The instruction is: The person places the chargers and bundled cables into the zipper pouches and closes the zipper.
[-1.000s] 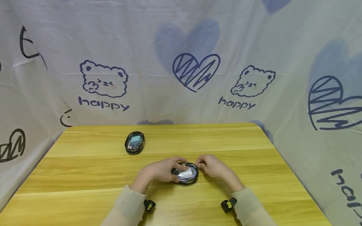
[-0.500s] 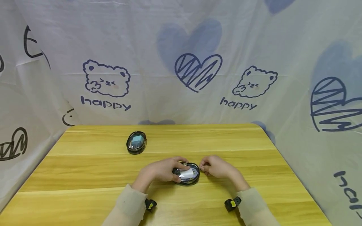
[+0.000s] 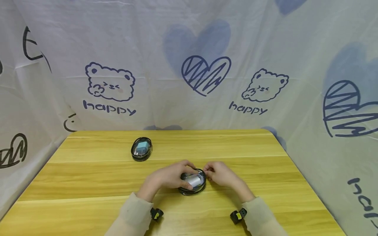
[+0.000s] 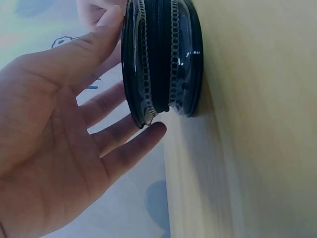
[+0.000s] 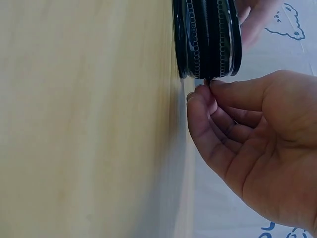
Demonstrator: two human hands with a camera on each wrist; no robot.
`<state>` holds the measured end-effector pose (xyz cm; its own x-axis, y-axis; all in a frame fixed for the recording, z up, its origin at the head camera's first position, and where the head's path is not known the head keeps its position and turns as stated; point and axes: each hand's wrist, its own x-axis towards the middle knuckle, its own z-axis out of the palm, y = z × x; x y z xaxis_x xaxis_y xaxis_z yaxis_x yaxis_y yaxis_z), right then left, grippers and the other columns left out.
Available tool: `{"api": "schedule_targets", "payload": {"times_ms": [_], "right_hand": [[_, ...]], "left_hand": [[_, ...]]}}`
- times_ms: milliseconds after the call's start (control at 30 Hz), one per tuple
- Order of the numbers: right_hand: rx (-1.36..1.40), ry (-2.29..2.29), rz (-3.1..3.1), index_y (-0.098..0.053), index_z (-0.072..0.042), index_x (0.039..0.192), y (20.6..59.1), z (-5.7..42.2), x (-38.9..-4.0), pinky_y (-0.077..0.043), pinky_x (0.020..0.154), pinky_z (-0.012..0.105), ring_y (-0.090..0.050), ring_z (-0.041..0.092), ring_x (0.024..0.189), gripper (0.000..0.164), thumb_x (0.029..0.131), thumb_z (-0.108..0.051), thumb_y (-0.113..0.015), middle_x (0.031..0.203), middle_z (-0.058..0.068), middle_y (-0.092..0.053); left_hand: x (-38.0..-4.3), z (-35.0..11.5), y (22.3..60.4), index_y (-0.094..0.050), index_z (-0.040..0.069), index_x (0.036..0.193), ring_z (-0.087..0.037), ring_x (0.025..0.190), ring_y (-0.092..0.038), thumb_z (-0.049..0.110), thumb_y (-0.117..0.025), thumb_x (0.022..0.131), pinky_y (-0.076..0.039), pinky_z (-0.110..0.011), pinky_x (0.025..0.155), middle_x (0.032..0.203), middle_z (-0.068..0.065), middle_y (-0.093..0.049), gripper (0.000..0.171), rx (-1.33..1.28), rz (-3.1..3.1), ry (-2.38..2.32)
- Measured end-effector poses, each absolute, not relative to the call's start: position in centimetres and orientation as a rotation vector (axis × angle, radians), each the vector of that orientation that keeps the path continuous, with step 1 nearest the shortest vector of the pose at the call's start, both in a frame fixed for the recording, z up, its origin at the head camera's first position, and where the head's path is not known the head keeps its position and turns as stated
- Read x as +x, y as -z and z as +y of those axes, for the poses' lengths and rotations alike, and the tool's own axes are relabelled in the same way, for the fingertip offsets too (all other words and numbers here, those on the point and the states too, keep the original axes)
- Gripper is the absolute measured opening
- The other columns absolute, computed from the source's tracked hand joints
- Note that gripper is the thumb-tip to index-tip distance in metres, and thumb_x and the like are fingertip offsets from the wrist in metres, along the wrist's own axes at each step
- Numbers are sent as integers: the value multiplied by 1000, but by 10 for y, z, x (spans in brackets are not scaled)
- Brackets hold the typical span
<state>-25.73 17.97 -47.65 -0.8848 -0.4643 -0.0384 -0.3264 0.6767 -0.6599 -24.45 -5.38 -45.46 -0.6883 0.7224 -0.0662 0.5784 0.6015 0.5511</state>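
Note:
A clear oval zippered case (image 3: 201, 186) with black trim stands on the table in front of me. Something white and a coiled cable show through its top. My left hand (image 3: 174, 176) holds it from the left, thumb on the near part and fingers over the far rim. In the left wrist view, the left hand (image 4: 64, 119) has its thumb against the rim, and the black zipper band (image 4: 159, 59) runs along the side. At the case's right end, my right hand (image 3: 220, 174) pinches the small zipper pull, mostly hidden by the fingertips (image 5: 200, 101) in the right wrist view.
A second clear oval case (image 3: 141, 149) with black trim, holding a light-blue block, lies farther back on the left. The wooden table (image 3: 88, 177) ends at a white printed cloth (image 3: 159, 95) behind and at both sides.
The right hand moved slightly right, then back left against the case's end. The case has tipped a little in the left hand, showing more of its near side. The second case stays put.

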Motion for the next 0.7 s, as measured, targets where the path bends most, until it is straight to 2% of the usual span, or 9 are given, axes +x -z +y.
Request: {"api": "schedule_targets", "payload": {"times_ms": [167,367,700], "right_hand": [[-651,990,2703,-65,-8,91,477,180,-257,-48,57,25,-56,12,66,12,95,-5,-54,77,2,-62],[-652,989,2692,-65,-9,92,478,181,-258,-49,59,25,-58,12,68,12,95,-6,-54,79,1,-63],[-671,986,2668,-65,-9,90,477,185,-258,-49,58,25,-59,15,69,13,95,-6,-55,78,3,-64]], "left_hand": [[-245,-52,457,-54,24,136,-19,120,-46,33,-72,84,-44,-32,95,143,-3,-41,56,1131,2557,-668],[-244,-50,459,-54,26,136,-20,121,-45,31,-69,86,-43,-33,96,144,-2,-39,52,1085,2547,-661],[-240,-46,456,-54,24,135,-27,132,-37,30,-67,87,-39,-40,104,147,-2,-36,50,993,2559,-633]]}}
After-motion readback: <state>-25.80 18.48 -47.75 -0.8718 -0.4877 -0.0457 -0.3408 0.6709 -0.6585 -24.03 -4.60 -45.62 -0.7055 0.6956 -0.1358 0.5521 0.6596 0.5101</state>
